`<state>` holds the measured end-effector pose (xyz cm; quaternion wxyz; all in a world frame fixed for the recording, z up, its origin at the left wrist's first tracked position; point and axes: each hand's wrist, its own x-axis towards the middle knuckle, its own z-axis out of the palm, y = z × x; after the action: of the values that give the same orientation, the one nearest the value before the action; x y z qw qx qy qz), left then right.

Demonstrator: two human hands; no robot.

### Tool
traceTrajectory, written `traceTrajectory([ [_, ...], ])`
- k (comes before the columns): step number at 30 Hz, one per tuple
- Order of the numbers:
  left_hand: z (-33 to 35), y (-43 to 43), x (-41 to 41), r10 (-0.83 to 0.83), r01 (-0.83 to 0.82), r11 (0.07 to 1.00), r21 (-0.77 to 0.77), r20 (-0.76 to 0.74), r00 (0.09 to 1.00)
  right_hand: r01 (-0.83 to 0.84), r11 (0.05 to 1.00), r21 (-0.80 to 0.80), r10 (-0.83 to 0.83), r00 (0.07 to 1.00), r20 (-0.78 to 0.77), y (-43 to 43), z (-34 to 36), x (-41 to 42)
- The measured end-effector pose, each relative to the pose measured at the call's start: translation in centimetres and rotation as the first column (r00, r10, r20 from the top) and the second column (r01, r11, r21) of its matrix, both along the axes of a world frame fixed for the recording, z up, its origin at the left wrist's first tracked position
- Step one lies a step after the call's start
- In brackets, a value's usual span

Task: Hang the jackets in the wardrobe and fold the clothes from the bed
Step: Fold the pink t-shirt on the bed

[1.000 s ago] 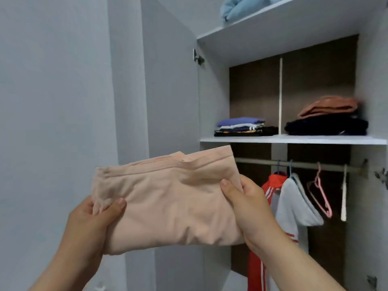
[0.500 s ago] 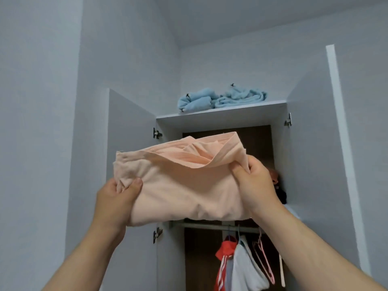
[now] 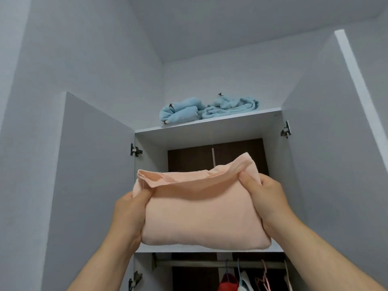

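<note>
Head view. A folded peach garment (image 3: 201,211) is being held up in front of the open wardrobe, between its left door (image 3: 92,185) and right door (image 3: 327,164). The garment's long axis is running left to right, parallel to the front edge of the middle shelf (image 3: 168,248). Its lower fold is lying level with that edge, and whether it is touching the shelf cannot be told. The compartment above this shelf is lying directly beyond the garment, so the coming move is judged to be a straight push forward, away from the body.

The left hand (image 3: 128,213) is gripping the garment's left end, its thumb (image 3: 142,194) pressing on the near face and its fingers hidden behind the cloth. The right hand (image 3: 266,198) is gripping the right end in the same way, its thumb (image 3: 249,181) pinching the raised top hem. The hands are standing well apart, one at each end, the right one slightly higher. Neither is appearing clearly nearer the shelf.

Blue fleece items (image 3: 207,108) are lying on the wardrobe top. Below the shelf, a red garment (image 3: 227,283) is hanging from the rail (image 3: 210,264).
</note>
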<state>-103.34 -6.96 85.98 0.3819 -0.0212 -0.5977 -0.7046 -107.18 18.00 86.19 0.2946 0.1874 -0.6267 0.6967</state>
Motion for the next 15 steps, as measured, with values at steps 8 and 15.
traceTrajectory([
  [8,0.8,-3.0,-12.4,-0.071,0.063,0.997,0.054,0.158,0.985,-0.081,0.995,-0.058,0.088,0.986,0.144,-1.0,1.1,-11.8],
  [15,0.5,-5.3,-23.1,-0.189,0.185,0.982,0.038,0.161,0.969,0.036,0.997,0.066,-0.046,0.988,0.146,-3.5,1.0,-21.1],
])
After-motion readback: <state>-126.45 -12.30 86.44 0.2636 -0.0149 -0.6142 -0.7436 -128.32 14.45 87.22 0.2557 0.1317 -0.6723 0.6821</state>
